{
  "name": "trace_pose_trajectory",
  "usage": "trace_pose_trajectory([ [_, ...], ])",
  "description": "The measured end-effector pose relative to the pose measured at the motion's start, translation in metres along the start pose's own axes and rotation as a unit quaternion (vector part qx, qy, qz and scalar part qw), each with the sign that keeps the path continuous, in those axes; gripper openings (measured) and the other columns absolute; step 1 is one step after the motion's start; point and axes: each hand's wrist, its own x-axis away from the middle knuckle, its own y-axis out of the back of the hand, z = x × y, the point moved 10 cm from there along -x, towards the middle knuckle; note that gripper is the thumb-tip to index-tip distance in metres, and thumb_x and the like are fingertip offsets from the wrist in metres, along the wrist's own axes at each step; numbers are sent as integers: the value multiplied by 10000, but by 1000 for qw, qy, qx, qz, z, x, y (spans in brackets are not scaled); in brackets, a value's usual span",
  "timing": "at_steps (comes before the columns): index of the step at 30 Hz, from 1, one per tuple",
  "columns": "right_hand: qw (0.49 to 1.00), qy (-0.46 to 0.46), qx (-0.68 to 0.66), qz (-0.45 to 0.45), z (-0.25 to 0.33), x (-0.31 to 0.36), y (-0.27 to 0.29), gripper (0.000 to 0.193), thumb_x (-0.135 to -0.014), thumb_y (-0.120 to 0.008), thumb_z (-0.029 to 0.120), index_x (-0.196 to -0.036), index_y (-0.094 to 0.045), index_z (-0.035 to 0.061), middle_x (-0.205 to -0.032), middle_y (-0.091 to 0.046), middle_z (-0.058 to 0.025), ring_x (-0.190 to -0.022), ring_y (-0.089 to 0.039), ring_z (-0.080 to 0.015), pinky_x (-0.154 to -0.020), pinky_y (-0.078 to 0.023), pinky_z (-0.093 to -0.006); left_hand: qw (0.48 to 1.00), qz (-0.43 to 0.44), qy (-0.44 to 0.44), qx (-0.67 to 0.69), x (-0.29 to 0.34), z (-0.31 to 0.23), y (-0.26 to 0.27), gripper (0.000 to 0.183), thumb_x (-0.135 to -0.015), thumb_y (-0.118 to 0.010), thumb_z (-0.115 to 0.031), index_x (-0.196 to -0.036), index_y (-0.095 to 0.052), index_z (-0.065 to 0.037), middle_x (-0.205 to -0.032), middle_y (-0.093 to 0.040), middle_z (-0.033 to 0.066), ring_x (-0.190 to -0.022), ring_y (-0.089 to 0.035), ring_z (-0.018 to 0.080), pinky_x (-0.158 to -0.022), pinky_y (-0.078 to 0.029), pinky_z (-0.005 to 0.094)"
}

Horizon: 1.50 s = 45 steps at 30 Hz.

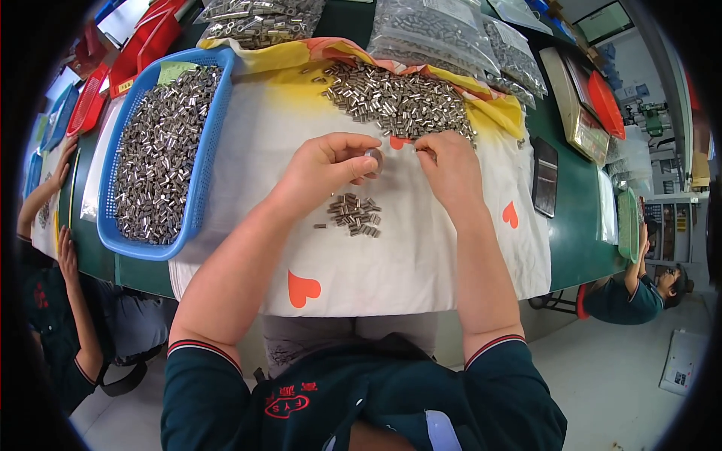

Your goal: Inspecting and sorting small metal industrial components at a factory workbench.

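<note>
My left hand is closed around a small round grey piece, gripped between thumb and fingers. To its right my right hand is in a pinch; a tiny bit of metal seems to show at its fingertips, too small to name. Beyond both hands lies a wide heap of short silvery metal cylinders on a white cloth with red hearts. A smaller pile of the same cylinders sits nearer to me, just below my left hand, with one stray piece at its left.
At the left stands a blue plastic basket full of metal cylinders. Clear bags of metal parts line the back. A dark phone lies at the right, beside a binder-like stack. Other people sit at both sides.
</note>
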Motion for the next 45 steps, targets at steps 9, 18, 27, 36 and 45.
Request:
trace_pose_trajectory([
  [9,949,-65,-303,65,20,15,-9,54,-724,-596,31,-775,-599,15,-786,-591,-57,-725,-550,-158,-672,-437,-269,999,25,-25,-14,0,0,-4,341,-747,-648,-24,-1072,-553,12,-870,-601,6,-764,-551,53,-684,-450,187],
  [18,945,-26,-319,74,41,19,-5,87,-706,-617,42,-788,-608,16,-743,-589,-54,-682,-553,-137,-640,-446,-257,997,27,-9,-74,1,6,-6,327,-706,-696,-47,-1019,-611,-3,-769,-584,-11,-695,-515,34,-627,-447,183],
  [27,971,32,-233,35,52,21,7,77,-710,-625,39,-778,-601,11,-739,-603,-43,-685,-563,-135,-624,-444,-258,995,8,-7,-97,3,3,-3,322,-695,-708,-63,-1004,-627,-23,-760,-602,0,-682,-530,44,-621,-459,199],
  [36,938,-136,-304,93,-5,14,-6,121,-732,-623,46,-846,-610,7,-738,-592,-13,-665,-516,-71,-624,-440,-233,988,32,19,-149,5,10,-9,335,-714,-666,21,-1040,-589,17,-797,-581,-8,-696,-536,40,-637,-458,180],
  [45,990,-128,-20,60,-32,14,1,107,-729,-595,99,-810,-594,27,-773,-610,-110,-724,-579,-262,-658,-453,-344,997,43,4,-62,2,6,-11,359,-701,-673,20,-1042,-564,20,-866,-589,18,-780,-545,60,-708,-478,203],
])
